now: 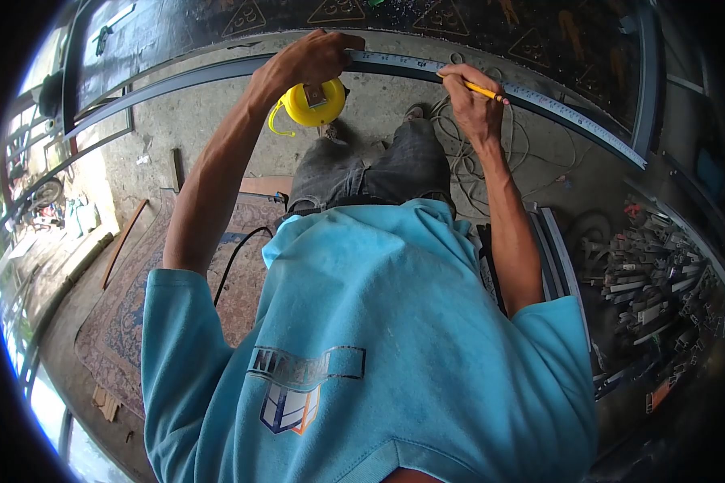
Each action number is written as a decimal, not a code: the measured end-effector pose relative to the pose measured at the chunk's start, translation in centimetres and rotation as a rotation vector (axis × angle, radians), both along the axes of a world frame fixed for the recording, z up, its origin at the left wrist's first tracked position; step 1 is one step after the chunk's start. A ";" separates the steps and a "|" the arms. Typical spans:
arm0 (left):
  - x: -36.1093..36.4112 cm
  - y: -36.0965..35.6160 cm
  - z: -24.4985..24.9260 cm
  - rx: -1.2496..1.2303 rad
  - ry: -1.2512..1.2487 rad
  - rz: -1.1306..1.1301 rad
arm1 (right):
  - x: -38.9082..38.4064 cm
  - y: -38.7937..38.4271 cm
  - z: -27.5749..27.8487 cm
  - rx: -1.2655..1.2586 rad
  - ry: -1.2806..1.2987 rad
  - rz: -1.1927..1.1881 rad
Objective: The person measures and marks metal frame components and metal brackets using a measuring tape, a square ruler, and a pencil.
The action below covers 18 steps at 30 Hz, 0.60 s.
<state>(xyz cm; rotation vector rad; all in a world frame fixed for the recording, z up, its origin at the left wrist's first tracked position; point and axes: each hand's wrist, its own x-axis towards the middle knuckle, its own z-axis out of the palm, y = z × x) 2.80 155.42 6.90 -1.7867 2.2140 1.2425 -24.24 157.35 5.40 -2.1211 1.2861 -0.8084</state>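
A grey metal bar (193,79) runs in an arc across the top of the view. Along its right part lies the extended blade (540,100) of a tape measure. My left hand (316,58) is closed over the bar and the near end of the blade, with the yellow tape case (321,103) just below the palm and its strap hanging down. A yellow pencil (485,90) is pinched in my right hand (474,101), its tip at the blade's edge, right of my left hand. Whether the tip touches the metal cannot be told.
Beyond the bar is a dark, marked surface (427,20) in a metal frame. Coiled cable (517,153) lies on the concrete floor near my feet. A patterned rug (129,322) is at the left. Many stacked metal profiles (648,294) are at the right.
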 end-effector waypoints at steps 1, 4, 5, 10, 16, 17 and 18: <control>0.1 0.0 0.0 -0.045 0.014 -0.044 | 0.0 0.0 0.0 0.047 -0.041 -0.021; 0.1 -0.1 -0.1 -0.081 0.014 -0.103 | -0.1 -0.1 -0.3 -0.068 0.007 0.031; 0.1 -0.1 -0.1 -0.072 -0.003 -0.120 | -0.1 -0.1 -0.3 -0.066 0.007 0.033; 0.0 0.1 0.1 -0.139 -0.006 -0.160 | 0.2 -0.2 0.1 -0.086 -0.021 0.002; -0.3 0.1 -0.1 -0.058 -0.008 -0.033 | 0.1 -0.3 -0.2 -0.117 0.014 -0.002; -0.3 0.1 0.1 -0.065 -0.008 -0.027 | 0.0 -0.2 -0.4 -0.118 0.014 -0.003; -0.2 0.1 0.0 -0.067 -0.008 -0.026 | -0.2 -0.3 -0.7 -0.101 0.025 0.034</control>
